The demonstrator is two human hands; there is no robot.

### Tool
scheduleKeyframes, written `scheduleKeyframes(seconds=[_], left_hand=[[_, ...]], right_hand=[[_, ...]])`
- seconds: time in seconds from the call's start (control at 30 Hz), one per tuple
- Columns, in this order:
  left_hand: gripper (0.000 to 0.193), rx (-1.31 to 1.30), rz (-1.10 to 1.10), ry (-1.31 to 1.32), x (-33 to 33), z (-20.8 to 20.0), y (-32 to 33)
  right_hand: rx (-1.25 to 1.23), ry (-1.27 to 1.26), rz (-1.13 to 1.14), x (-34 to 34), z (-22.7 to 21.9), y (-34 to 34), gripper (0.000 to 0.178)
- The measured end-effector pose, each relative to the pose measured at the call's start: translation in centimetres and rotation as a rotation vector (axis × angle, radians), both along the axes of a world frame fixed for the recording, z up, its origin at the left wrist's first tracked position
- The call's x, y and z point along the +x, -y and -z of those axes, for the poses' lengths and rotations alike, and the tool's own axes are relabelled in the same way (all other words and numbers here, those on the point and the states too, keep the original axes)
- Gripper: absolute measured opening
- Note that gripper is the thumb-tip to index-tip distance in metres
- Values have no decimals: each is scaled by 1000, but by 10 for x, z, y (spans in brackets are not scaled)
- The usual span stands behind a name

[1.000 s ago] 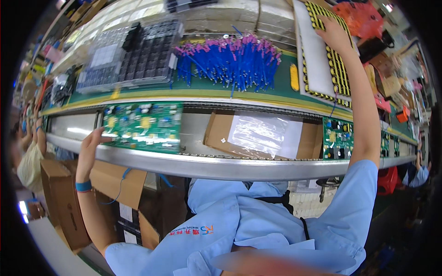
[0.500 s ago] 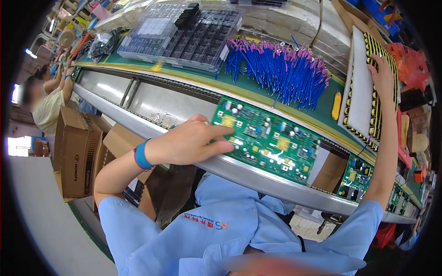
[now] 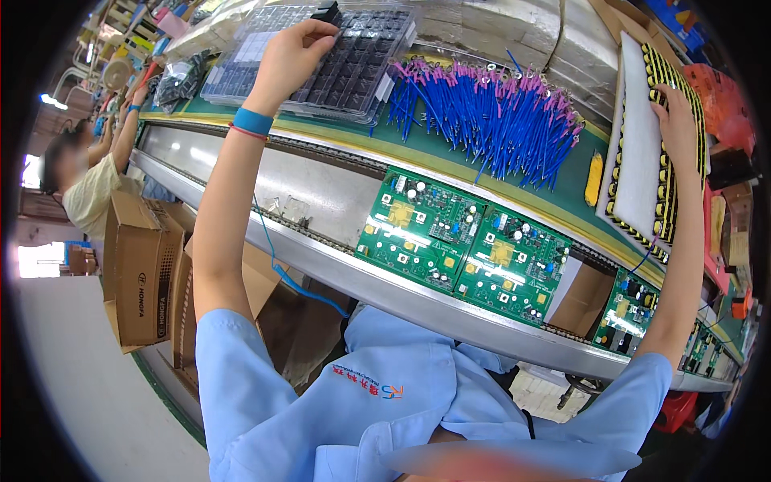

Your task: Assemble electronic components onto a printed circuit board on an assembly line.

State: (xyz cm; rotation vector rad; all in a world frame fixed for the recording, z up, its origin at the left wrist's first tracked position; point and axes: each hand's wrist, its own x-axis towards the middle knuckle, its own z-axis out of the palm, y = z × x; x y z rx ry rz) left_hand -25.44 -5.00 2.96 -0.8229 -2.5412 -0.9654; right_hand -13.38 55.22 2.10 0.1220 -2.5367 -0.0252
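Note:
My left hand (image 3: 294, 63) is over the clear compartment box (image 3: 353, 76), fingers bent and pinched together beside a black plastic part (image 3: 325, 11). What lies between the fingertips is hidden. At the far right, my right hand (image 3: 677, 120) reaches the rows of black-and-yellow components (image 3: 657, 68) on a white foam sheet (image 3: 637, 161). Its fingers curl in at the edge of a row, and I cannot make out what they pinch. Between my arms, a green circuit board (image 3: 414, 233) and a second green circuit board (image 3: 514, 261) lie side by side on the rails, touched by neither hand.
A heap of blue wires (image 3: 490, 128) with pink sleeves and ring ends lies on the green bench, near a yellow-handled tool (image 3: 593, 179). More boards (image 3: 625, 313) sit along the metal rail (image 3: 337, 269). Cardboard boxes (image 3: 140, 273) stand at left. Another person (image 3: 92, 181) works beyond.
My left hand has left the circuit boards and moved up and away to the compartment box. Its blue wrist cord now shows. The right hand remains at the black-and-yellow rows, fingers more bent.

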Motion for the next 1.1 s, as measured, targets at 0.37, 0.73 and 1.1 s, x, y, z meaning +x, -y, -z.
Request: scheduleKeyframes(seconds=[0.37,0.73,1.1], left_hand=[[15,-377,-1,-407,8,-39,-75],[23,-592,699,-288,70,-23,-120],[7,-877,658,-485,37,10,-123]], right_hand=[[-447,-72,101,12,0,-15,35],[-1458,319,-282,140,-58,118,46],[-1412,814,-160,187,-5,215,33]])
